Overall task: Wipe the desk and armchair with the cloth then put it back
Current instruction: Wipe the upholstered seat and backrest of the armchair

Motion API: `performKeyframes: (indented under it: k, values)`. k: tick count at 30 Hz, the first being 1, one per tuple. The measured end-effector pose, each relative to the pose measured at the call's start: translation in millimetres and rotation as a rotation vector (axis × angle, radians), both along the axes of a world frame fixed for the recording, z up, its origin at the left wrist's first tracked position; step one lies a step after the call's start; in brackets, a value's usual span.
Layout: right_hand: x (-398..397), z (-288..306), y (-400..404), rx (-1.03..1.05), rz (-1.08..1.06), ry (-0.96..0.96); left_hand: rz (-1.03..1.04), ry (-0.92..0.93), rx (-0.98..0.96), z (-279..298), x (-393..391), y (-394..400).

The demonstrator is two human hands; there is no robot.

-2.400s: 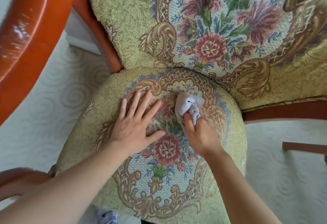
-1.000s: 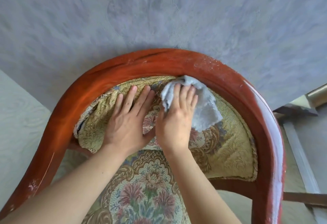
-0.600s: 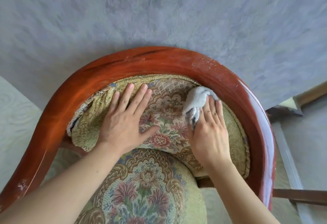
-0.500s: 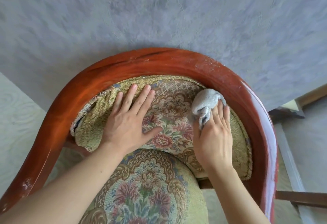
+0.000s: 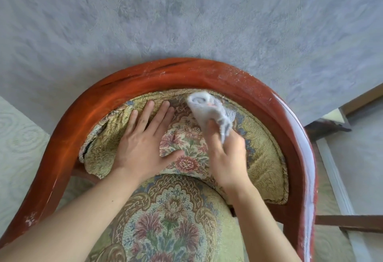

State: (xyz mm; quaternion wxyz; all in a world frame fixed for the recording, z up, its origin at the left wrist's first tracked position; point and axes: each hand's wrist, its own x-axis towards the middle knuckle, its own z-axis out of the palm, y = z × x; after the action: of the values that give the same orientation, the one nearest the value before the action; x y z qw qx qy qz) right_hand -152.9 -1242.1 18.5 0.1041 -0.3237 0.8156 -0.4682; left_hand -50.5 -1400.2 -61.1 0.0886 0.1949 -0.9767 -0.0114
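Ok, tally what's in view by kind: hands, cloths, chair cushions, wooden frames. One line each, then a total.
Hands: 2, the left hand flat on the back cushion, the right hand gripping the cloth
Cloths: 1, the grey cloth
Cushions: 2, the back cushion and the seat cushion
Wooden frames: 1, the armchair frame
Total: 6

Right hand (image 5: pixel 227 154): motion-blurred; fingertips hidden under the cloth (image 5: pixel 211 112).
Cloth: smeared, folds unreadable.
Back cushion (image 5: pixel 267 150): middle covered by both hands; top edge tucked behind the frame (image 5: pixel 178 75).
Seat (image 5: pixel 165 226): cut off by the bottom edge; forearms cross it.
Frame: both ends run out of the picture.
Left hand (image 5: pixel 143 143): palm pressed flat, unseen.
Wooden rail (image 5: pixel 350 223): right end cut off.
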Motion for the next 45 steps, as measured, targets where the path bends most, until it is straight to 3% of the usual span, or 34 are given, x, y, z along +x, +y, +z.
performKeyframes:
  k: [2, 4, 6, 12, 15, 21, 25, 28, 33, 36, 42, 45]
  values:
    - [6, 18, 27, -0.180, -0.290, -0.074, 0.008, -0.008, -0.018, 1, 1, 2]
    - [13, 33, 47, -0.314, -0.592, -0.017, 0.023, -0.018, -0.029, 3, 0, 5]
    - [15, 36, 56, -0.323, -0.771, 0.050, 0.031, -0.034, -0.034, 5, -1, 7]
    - [-1, -12, 4, 0.228, -0.430, 0.196, 0.033, -0.029, -0.021, 2, -1, 5]
    - [2, -29, -33, 0.234, -0.309, 0.367, 0.026, -0.036, -0.021, 1, 0, 3]
    - [0, -39, -59, 0.173, 0.043, 0.502, 0.027, 0.012, 0.029, 3, -2, 5]
    - [-20, -50, -13, 0.387, 0.296, 0.875, -0.002, -0.006, -0.011, -1, 3, 1]
    - [-31, -57, 18, 0.460, 0.224, 0.941, -0.011, -0.013, -0.044, -4, 4, -2]
    - [-31, -59, 52, 0.334, -0.155, 0.760, -0.028, 0.011, -0.029, -8, 5, -4]
    - [-24, -56, 23, 0.223, -0.274, 0.616, -0.010, 0.000, -0.023, -7, 4, -1]
    - [-6, -41, -54, 0.215, 0.096, 0.558, 0.001, 0.041, 0.024, -2, 2, 2]
    - [-21, -39, -27, 0.331, 0.118, 0.753, -0.010, -0.005, -0.012, -2, 4, -1]
